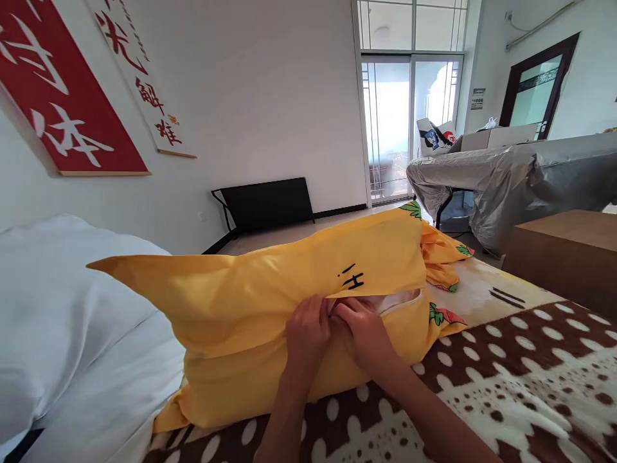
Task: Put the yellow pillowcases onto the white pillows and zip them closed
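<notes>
A yellow pillowcase point(250, 302) with a pillow inside lies across the bed in front of me. Along its near edge runs an opening where the white pillow point(400, 299) shows. My left hand point(307, 334) pinches the yellow fabric at that opening, fingers closed. Right beside it, touching it, my right hand point(362, 331) grips the same edge. Black marks and small fruit prints sit on the case near the hands.
A brown and cream spotted blanket point(506, 379) covers the bed. White bedding point(62, 315) is piled at the left. A wooden cabinet point(563, 254) stands at the right, a table draped in grey cover point(511, 177) behind it, a black bench point(265, 202) by the wall.
</notes>
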Tool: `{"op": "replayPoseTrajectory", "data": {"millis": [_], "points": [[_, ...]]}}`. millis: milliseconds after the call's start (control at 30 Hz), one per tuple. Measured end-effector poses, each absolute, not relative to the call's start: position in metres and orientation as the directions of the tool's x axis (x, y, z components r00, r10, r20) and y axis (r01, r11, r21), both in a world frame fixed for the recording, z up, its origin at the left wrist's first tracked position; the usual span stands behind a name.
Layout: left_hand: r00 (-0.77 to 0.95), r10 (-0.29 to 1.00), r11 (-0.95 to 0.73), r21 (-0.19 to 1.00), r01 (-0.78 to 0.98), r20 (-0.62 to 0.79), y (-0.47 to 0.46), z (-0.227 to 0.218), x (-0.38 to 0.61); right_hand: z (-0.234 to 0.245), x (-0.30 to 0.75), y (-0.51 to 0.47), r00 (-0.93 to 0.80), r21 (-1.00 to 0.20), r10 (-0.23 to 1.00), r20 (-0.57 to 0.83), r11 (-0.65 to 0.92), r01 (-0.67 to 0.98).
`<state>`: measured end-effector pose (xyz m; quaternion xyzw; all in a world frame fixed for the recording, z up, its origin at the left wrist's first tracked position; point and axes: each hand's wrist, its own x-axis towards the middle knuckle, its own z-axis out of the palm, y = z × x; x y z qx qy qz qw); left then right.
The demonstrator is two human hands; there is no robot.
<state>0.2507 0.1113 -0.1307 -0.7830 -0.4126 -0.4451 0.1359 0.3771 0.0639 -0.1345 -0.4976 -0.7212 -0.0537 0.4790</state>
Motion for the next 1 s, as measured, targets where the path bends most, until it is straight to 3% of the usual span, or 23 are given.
{"op": "replayPoseTrajectory", "data": {"millis": [167,300,533,600,733,833,1000], "points": [[0.292,0.579,-0.617,0.175,0.767,0.762,0.108,-0.127,0.249,-0.132,0.387,0.07,-0.169,-0.471,0.7,0.694,0.618,0.63],[0.344,0.61,-0.62,0.159,0.768,0.714,0.1,-0.118,0.245,-0.117,0.398,0.056,-0.259,-0.448,0.73,0.633,0.618,0.646],[0.368,0.666,-0.627,0.219,0.748,0.649,0.093,-0.109,0.24,-0.101,0.441,0.011,-0.116,-0.202,0.781,0.614,0.297,0.933],[0.37,0.679,-0.631,0.247,0.735,0.634,0.092,-0.107,0.239,-0.109,0.443,0.017,-0.135,-0.172,0.797,0.589,0.287,0.942],[0.422,0.7,-0.662,0.303,0.685,0.576,0.09,-0.103,0.234,-0.133,0.433,0.055,-0.173,-0.29,0.848,0.502,0.353,0.89],[0.467,0.707,-0.679,0.327,0.658,0.531,0.088,-0.1,0.231,-0.141,0.428,0.075,-0.14,-0.354,0.814,0.564,0.392,0.849],[0.483,0.731,-0.667,0.36,0.652,0.482,0.09,-0.099,0.229,-0.126,0.432,0.055,-0.168,-0.312,0.843,0.511,0.364,0.878]]}}
